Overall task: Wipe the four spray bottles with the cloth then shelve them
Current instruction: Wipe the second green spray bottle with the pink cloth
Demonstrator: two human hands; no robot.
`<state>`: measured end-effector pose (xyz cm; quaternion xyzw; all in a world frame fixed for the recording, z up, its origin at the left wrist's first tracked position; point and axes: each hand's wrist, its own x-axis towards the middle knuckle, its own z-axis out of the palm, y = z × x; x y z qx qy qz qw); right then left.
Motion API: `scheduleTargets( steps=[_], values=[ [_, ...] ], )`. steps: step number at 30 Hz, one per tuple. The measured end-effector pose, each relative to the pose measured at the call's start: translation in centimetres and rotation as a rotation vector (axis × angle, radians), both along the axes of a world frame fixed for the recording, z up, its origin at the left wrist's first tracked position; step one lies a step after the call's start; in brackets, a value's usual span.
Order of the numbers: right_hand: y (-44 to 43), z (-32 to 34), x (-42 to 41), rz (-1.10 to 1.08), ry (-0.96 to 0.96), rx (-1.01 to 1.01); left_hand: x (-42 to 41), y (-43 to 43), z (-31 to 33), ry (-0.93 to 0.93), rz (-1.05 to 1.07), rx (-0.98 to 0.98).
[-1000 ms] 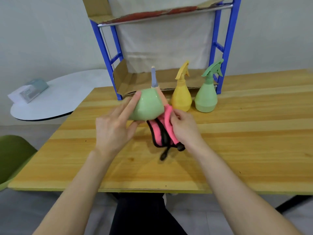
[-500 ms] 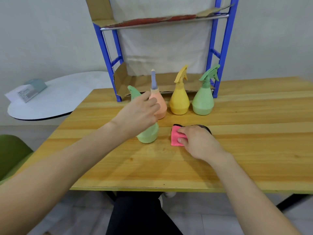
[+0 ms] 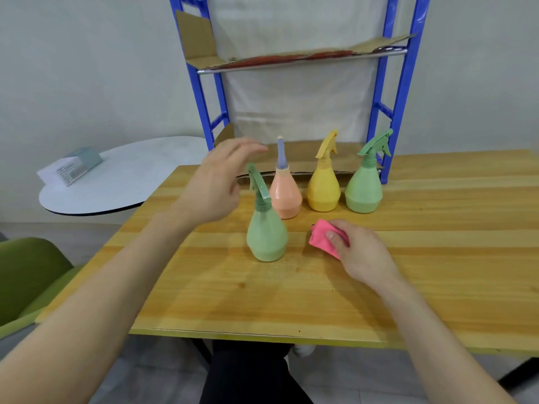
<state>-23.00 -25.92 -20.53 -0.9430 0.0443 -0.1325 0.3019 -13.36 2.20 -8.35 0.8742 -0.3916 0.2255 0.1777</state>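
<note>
Four spray bottles stand upright on the wooden table (image 3: pixel 408 272). A green bottle (image 3: pixel 267 231) stands nearest me. Behind it in a row are an orange bottle (image 3: pixel 285 196), a yellow bottle (image 3: pixel 323 188) and a second green bottle (image 3: pixel 364 185). My left hand (image 3: pixel 217 185) hovers with relaxed fingers just left of the near green bottle's trigger, holding nothing. My right hand (image 3: pixel 358 252) grips the pink cloth (image 3: pixel 322 239) against the table, right of that bottle. The blue shelf rack (image 3: pixel 390 97) rises behind the row, with a cardboard-lined upper shelf (image 3: pixel 291 58).
A flat cardboard sheet (image 3: pixel 347 164) lies at the rack's base behind the bottles. A round white side table (image 3: pixel 116 179) with a small box (image 3: pixel 73 167) stands to the left. A green chair (image 3: pixel 26 275) sits at the lower left.
The near green bottle was held and wiped, then set upright on the table. My left hand has let go of it and lifted away. My right hand lowered the cloth to the table.
</note>
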Motion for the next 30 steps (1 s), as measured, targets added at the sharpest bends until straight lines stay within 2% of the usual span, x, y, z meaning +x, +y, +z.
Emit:
scheduleTargets(
  steps=[4,5,7,10,12,18,21,25,30],
  values=[
    [0.2,1.0,-0.2,0.000,-0.117,0.291,4.0,2.1,-0.3,0.669,-0.033,-0.162],
    [0.3,1.3,-0.3,-0.008,-0.146,0.366,4.3,2.4,-1.0,0.769,-0.047,-0.177],
    [0.3,1.8,-0.2,-0.021,-0.203,0.501,4.1,2.3,-2.9,0.836,-0.048,-0.214],
    [0.7,2.4,0.1,-0.023,-0.269,0.646,3.7,1.8,-5.7,0.795,-0.013,-0.454],
    [1.0,2.8,0.5,-0.025,-0.311,0.707,3.4,1.6,-6.4,0.724,0.006,-0.548],
    [2.3,5.3,1.6,0.002,-0.457,0.773,1.9,0.2,-5.4,0.725,-0.143,-0.568],
    [2.9,6.8,2.7,0.027,-0.516,0.630,1.4,-0.6,-5.2,0.621,-0.163,-0.507],
    [4.5,7.7,4.0,0.243,-0.406,0.298,0.4,-2.2,-4.9,0.432,-0.146,-0.393],
    [3.7,4.1,3.9,0.168,-0.338,0.204,-0.5,-2.2,-5.6,0.319,-0.019,-0.456]
  ],
)
